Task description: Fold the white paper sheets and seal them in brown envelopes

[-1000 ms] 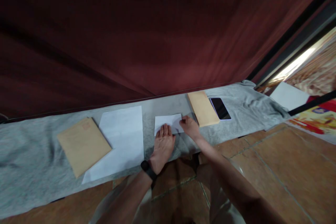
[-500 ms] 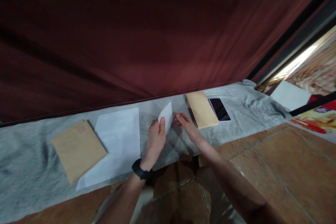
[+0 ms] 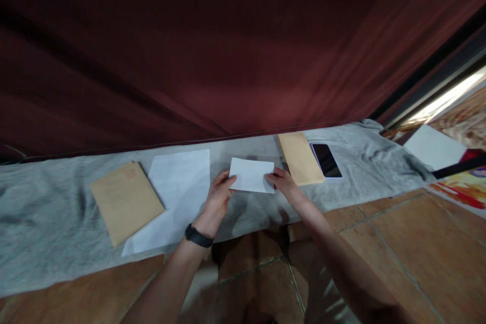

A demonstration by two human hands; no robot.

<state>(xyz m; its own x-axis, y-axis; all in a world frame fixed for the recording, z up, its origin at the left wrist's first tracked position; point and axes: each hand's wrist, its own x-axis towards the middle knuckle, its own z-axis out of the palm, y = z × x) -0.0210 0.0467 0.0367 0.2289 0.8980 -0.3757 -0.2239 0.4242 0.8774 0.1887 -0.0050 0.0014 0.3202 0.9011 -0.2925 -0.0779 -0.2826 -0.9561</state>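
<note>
A small folded white paper is held just above the grey cloth in the middle of the view. My left hand pinches its left edge, thumb on top. My right hand grips its right edge with the fingers closed on it. A black band sits on my left wrist. Left of the paper lies a larger white sheet. To the right lies a narrow brown envelope.
A second brown envelope lies at the left on the cloth, partly over the white sheet. A dark phone rests beside the right envelope. A dark red curtain hangs behind. Tiled floor is below; another white sheet lies far right.
The folded paper was pressed flat under my left hand, then tipped up on edge; now both hands hold it level by its two ends.
</note>
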